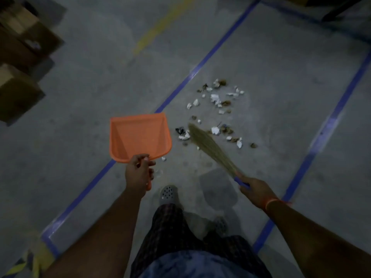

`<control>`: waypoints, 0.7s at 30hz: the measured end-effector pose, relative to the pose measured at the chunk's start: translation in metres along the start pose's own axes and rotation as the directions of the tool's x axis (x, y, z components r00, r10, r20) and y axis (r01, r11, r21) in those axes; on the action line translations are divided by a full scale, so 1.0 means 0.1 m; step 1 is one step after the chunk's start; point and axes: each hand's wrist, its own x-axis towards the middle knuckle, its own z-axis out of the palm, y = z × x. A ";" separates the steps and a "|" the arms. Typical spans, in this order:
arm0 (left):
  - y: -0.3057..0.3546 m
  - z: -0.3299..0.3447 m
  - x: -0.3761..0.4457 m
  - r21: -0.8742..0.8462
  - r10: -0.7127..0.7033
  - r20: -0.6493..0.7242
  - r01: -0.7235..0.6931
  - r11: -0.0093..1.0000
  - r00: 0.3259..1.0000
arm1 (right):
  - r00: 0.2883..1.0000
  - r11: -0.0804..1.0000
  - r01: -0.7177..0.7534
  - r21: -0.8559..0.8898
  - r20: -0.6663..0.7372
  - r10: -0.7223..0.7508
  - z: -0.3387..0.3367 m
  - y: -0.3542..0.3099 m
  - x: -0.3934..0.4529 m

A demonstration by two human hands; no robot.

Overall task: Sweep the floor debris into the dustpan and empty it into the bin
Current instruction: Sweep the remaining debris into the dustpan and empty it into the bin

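My left hand (139,173) grips the handle of an orange dustpan (139,136), held above the floor with its mouth pointing away from me; the pan looks empty. My right hand (256,189) holds the blue handle of a straw broom (208,146), whose bristle tip reaches the near edge of the debris. The debris (217,109) is a loose scatter of white paper scraps and brown bits on the grey concrete floor, ahead and to the right of the dustpan. No bin is in view.
Blue tape lines (202,62) cross the floor diagonally on both sides of the debris. Cardboard boxes (18,57) stand at the far left. A yellow line (158,27) runs further ahead. My feet in grey perforated clogs (168,194) are just below the hands.
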 end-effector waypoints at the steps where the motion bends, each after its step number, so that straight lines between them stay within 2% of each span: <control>1: -0.04 -0.03 0.08 -0.004 0.005 0.012 -0.005 1.000 1.000 | 1.000 1.000 -0.005 -0.018 0.028 0.006 0.14 -0.10 0.09; 8: -0.37 -0.33 0.66 -0.063 -0.006 0.068 0.010 0.998 0.998 | 0.979 0.994 0.056 -0.095 0.199 -0.036 1.17 -0.79 0.84; 12: -0.41 -0.70 0.76 -0.094 -0.033 0.099 0.043 0.995 0.995 | 0.962 0.998 0.008 -0.065 0.273 0.010 1.57 -1.23 0.99; 16: -0.40 -1.00 0.84 -0.097 -0.074 0.096 0.083 0.992 0.993 | 0.958 0.992 0.046 -0.117 0.287 -0.011 1.71 -1.64 1.02; 19: -0.37 -1.17 0.88 -0.094 -0.057 0.114 0.068 0.993 0.992 | 0.970 0.999 0.023 -0.034 0.244 -0.014 1.67 -1.80 1.10; 21: -0.36 -1.25 0.90 -0.095 -0.049 0.119 0.061 0.994 0.992 | 0.963 0.999 -0.004 0.041 0.271 -0.007 1.58 -1.84 1.13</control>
